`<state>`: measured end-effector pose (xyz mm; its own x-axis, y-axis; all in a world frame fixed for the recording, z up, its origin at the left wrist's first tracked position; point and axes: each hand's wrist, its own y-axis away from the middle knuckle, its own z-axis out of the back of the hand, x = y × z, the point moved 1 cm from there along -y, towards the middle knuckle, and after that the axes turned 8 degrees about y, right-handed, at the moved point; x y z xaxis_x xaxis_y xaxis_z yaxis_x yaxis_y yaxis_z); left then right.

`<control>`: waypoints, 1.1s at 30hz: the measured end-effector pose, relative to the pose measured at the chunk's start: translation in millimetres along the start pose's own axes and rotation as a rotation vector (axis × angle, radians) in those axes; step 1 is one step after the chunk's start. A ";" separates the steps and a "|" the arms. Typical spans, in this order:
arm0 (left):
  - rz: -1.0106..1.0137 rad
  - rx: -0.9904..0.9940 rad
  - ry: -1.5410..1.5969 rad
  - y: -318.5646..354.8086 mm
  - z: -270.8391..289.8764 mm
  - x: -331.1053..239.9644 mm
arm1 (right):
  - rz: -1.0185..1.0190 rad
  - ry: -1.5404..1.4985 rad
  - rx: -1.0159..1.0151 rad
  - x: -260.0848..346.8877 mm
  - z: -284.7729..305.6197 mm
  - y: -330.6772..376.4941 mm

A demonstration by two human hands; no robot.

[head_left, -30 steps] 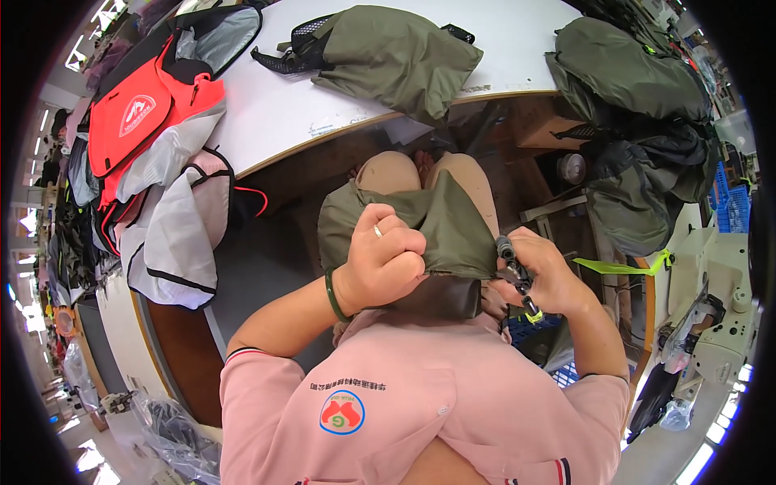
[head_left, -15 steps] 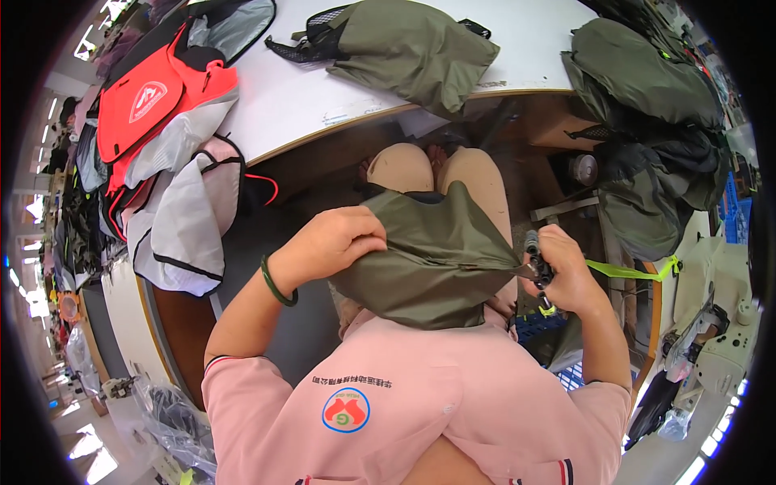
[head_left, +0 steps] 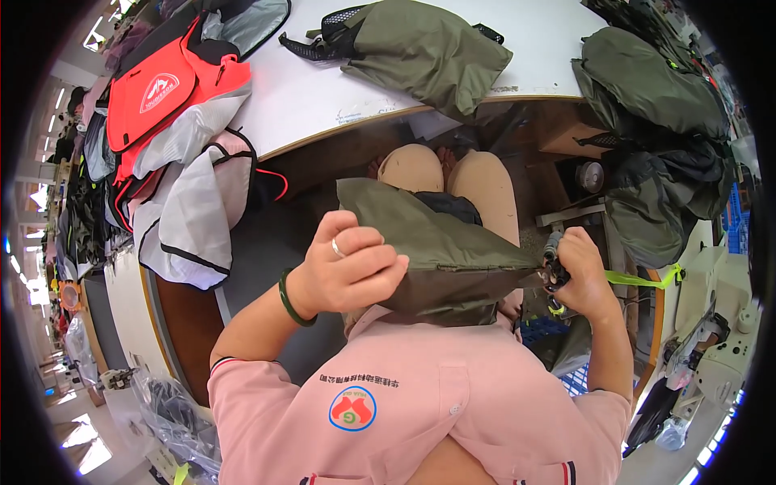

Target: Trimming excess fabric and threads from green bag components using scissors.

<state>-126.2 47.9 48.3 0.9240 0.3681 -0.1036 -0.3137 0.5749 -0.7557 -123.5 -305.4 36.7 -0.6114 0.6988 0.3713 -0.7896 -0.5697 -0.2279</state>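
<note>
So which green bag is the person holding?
The olive bag stretched over the lap, gripped by the left hand and right hand. The other green bags lie untouched.

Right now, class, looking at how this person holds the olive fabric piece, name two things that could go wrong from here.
1. The left hand and right hand stretch the olive fabric piece taut over the lap; a slipping grip might let it drop toward the floor.
2. The neon-yellow strap trails from the right hand toward the olive bags and may snag.
</note>
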 end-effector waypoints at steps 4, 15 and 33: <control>0.002 -0.020 0.022 -0.9 0.4 -2.2 | -0.090 -0.110 0.064 -2.9 2.6 1.4; 0.721 0.184 0.947 -18.0 -4.4 13.0 | 0.029 -0.451 0.017 65.4 -13.2 -72.5; 1.558 0.165 1.853 -5.2 -33.9 14.3 | 0.047 0.105 -0.133 33.4 18.7 -68.2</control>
<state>-104.0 25.4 28.9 -0.7585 -0.2903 -0.5835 -0.5864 0.6946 0.4168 -89.1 -251.3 81.4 -0.6441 0.7184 0.2627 -0.7559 -0.5454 -0.3620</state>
